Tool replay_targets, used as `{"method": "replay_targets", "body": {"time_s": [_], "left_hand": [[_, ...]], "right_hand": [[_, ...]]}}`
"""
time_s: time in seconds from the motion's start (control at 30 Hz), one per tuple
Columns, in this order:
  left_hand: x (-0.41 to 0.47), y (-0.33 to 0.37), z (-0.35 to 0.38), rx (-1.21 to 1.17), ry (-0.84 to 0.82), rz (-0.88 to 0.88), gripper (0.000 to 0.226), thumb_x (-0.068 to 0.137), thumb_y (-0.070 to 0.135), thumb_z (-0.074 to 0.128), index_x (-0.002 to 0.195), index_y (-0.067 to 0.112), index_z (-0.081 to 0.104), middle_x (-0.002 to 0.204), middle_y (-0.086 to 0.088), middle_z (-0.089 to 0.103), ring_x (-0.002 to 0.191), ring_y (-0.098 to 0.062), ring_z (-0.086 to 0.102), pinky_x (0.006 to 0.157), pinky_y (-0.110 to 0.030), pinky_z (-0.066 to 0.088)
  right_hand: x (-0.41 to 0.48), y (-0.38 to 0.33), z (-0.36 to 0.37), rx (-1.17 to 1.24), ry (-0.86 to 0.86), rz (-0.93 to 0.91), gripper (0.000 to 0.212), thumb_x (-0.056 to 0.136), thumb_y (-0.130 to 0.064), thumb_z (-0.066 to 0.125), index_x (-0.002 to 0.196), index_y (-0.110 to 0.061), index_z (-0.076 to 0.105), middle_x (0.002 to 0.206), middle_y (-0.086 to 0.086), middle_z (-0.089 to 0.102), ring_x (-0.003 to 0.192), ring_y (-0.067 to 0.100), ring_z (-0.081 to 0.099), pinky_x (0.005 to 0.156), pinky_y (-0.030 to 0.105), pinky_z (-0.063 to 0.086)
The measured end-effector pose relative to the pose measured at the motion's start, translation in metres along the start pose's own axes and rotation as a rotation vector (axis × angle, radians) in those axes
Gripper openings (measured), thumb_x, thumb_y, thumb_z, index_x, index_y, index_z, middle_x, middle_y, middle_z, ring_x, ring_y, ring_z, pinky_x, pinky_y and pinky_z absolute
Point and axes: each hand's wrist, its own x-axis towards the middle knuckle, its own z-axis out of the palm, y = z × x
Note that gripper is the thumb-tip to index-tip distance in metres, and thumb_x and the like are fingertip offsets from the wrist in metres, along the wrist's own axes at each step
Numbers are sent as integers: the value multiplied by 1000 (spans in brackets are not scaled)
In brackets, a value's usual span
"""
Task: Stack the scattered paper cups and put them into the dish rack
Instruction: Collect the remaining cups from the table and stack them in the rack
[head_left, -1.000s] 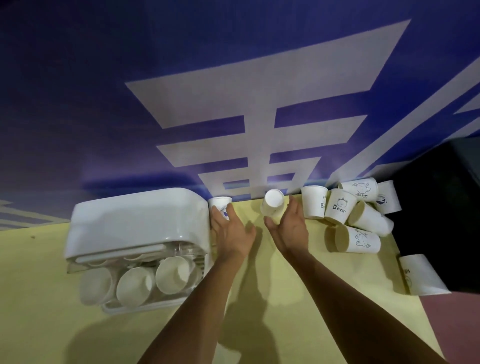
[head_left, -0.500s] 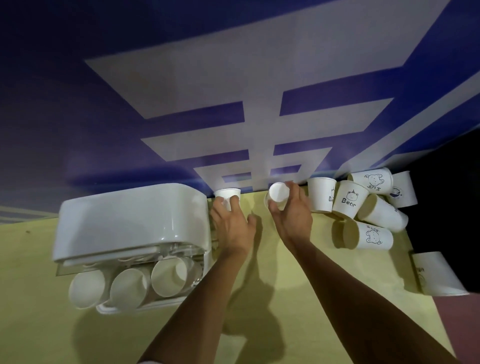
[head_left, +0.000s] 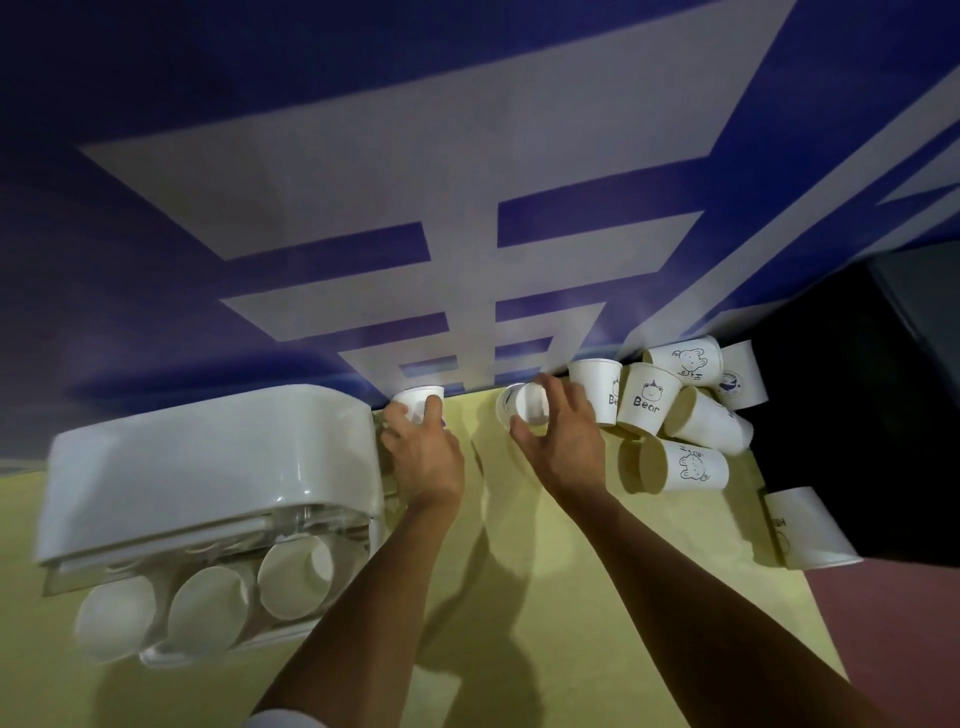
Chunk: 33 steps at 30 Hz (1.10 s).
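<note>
Inside dish rack (head_left: 208, 467), three cups (head_left: 296, 577); each hand's grip pinching a paper cup (head_left: 421, 402).

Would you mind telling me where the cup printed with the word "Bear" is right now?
In the head view, the "Bear" cup stands at the table's far edge, right of the right hand, between a plain upright cup and a tipped cup.

Bare yellow tabletop (head_left: 524, 561) between the forearms gives open passage; dish rack (head_left: 208, 467) blocks the left, cup cluster (head_left: 675, 410) the right, wall (head_left: 467, 208) behind.
</note>
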Motion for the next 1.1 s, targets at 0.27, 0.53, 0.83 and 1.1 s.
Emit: {"method": "replay_targets", "body": {"time_s": [0.27,0.53,0.83,1.1], "left_hand": [[-31,3,-21,-302,-111,32,56,84,44,67,122,13,40,120,-16,56,108,-33,54,92,-44,49],[-72,-12,-70,-492,-90,68,64,79,38,74,126,14,38,115,-11,56,103,-30,55,75,-31,42],[-116,-57,-107,-599,20,196,92,80,27,76,151,29,18,144,-5,42,129,-22,44,99,-30,42],[-141,-135,-130,-513,219,189,82,81,33,76,147,25,28,143,-5,43,129,-23,46,101,-31,43]], "right_hand": [[-14,-24,-20,94,57,61,51,75,-39,70,115,-27,41,110,-2,50,90,20,55,68,43,57],[-44,-49,-38,232,118,104,51,75,-36,74,106,-18,38,102,4,51,88,27,56,70,43,53],[-98,-82,-53,284,93,102,44,76,-42,72,93,-15,42,89,4,55,78,26,53,65,39,47],[-136,-121,-48,330,-27,44,39,77,-40,74,93,-17,46,90,0,61,73,16,57,54,27,39]]}}
